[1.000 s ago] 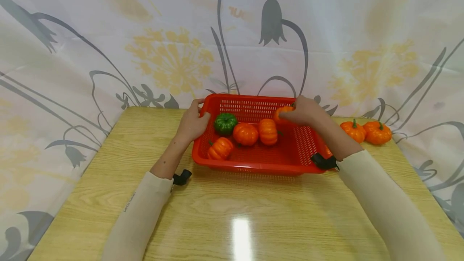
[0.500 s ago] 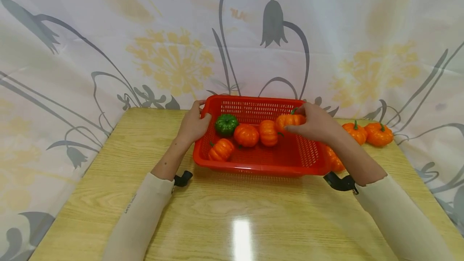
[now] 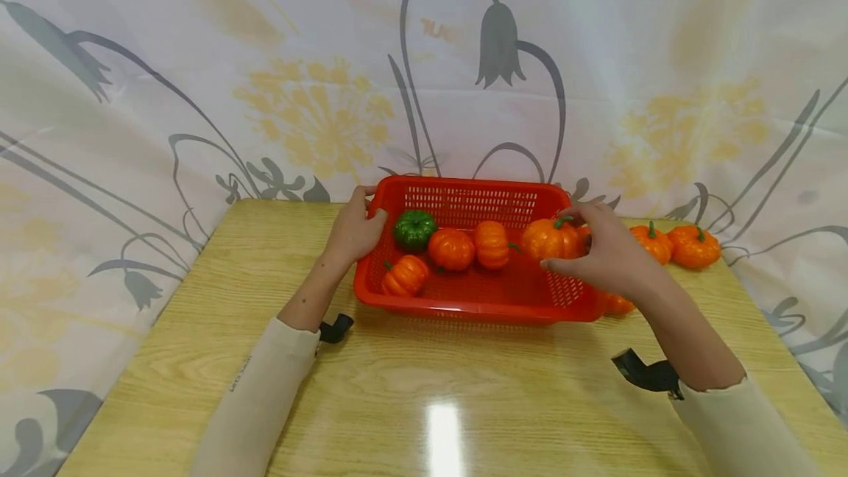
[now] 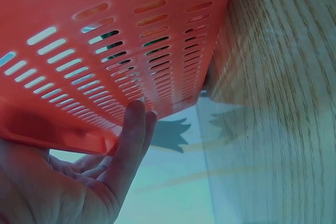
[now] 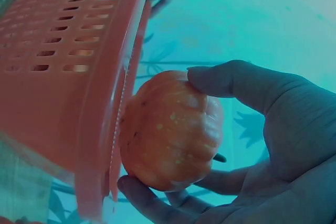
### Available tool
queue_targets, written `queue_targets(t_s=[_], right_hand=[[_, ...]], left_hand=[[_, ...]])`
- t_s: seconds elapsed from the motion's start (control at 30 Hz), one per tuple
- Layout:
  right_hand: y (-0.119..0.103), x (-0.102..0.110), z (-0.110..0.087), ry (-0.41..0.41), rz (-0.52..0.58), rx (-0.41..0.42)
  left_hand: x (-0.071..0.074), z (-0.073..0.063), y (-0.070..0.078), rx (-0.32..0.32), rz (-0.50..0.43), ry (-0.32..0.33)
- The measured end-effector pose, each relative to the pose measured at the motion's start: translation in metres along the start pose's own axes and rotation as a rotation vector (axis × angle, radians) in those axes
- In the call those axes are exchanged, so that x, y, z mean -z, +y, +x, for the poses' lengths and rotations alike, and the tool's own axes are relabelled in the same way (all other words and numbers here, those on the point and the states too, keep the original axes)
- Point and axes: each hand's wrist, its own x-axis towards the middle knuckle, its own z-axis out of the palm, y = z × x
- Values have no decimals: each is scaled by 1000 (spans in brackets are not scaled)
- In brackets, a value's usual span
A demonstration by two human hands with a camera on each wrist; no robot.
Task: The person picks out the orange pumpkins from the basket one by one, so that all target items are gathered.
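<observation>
In the head view my left hand (image 3: 358, 238) grips the left rim of a red plastic basket (image 3: 457, 306); the left wrist view shows its fingers beneath the rim, against the slotted wall. My right hand (image 3: 609, 256) holds an orange mini pumpkin (image 3: 550, 240) with a green stem, raised near the basket's right end. Thumb and fingers sit on opposite sides of this pumpkin (image 5: 173, 129) in the right wrist view, close to the rim. Inside the basket lie a green pumpkin (image 3: 415, 230) and orange ones: one in the middle (image 3: 452, 249), a ribbed one (image 3: 492, 244) and a front-left one (image 3: 405, 275).
To the right of the basket, more orange pumpkins rest on the wooden table (image 3: 371, 389): a far-right one (image 3: 693, 246), its neighbour (image 3: 652, 244) and a partly hidden one (image 3: 619, 305). A flower-patterned curtain (image 3: 318, 116) hangs behind the table.
My right hand has lifted the orange pumpkin from the basket's back right area and moved it right and closer to me. My left hand has stayed on the rim.
</observation>
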Motion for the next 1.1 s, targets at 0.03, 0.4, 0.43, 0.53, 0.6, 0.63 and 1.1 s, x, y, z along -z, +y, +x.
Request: queue_targets(t_s=[0.03, 0.4, 0.43, 0.53, 0.6, 0.63, 1.1], right_hand=[[1, 0, -3, 2, 11, -6], [28, 9, -35, 72, 27, -51], [30, 11, -37, 76, 31, -55], [38, 13, -43, 89, 34, -58], [43, 14, -46, 92, 41, -60], [45, 15, -47, 92, 41, -60], [82, 22, -59, 87, 5, -105]], left_hand=[[0, 0, 0, 1, 1, 1], [1, -1, 2, -1, 8, 17], [1, -1, 2, -1, 8, 18], [1, -1, 2, 4, 6, 20], [2, -1, 2, 12, 2, 20], [2, -1, 3, 15, 0, 20], [-1, 1, 0, 5, -23, 12]])
